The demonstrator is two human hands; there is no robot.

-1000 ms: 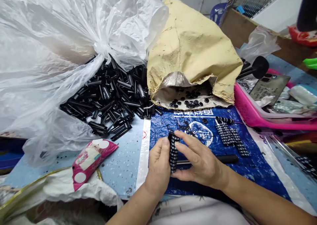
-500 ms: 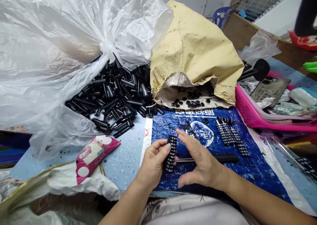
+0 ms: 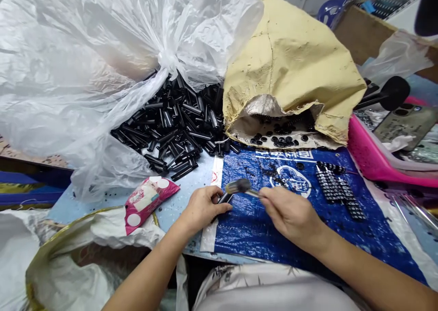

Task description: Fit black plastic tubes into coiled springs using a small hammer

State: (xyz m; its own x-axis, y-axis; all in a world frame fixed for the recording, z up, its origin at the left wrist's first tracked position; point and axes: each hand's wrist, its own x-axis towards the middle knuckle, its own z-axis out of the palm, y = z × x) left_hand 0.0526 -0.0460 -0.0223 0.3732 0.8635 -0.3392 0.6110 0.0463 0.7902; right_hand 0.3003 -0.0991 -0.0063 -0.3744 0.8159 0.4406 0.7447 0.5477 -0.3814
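Left fingers (image 3: 223,208): bent in, thumb on one side and finger on the other, pinching a dark shiny piece (image 3: 225,198); part of it is hidden, so I cannot tell its whole shape
Right fingers (image 3: 270,193): curled tight round a tool (image 3: 242,187), its thin stem poking out to their left
Tool head (image 3: 236,186): blurry, just above the left fingers and close to the dark shiny piece; I cannot tell if the two touch
Piece, how it may feel: likely light, hard and slippery, so it could roll; best held by its long sides, fingertips clear of the tool head
Tool, how it may feel: likely stiff, with the head as the heavy end; best held well back from it
Blue sheet (image 3: 246,238): under the right fingers, flat on the bench (image 3: 196,171)
Number pieces (image 3: 330,185): right of the right fingers, black with pale marks
Black tubes (image 3: 181,128): a big heap ahead of the left fingers
Yellow bag (image 3: 290,60): well ahead of the right fingers, black rounds (image 3: 285,141) in its mouth
Pink packet (image 3: 150,201): left of the left fingers, apart from them
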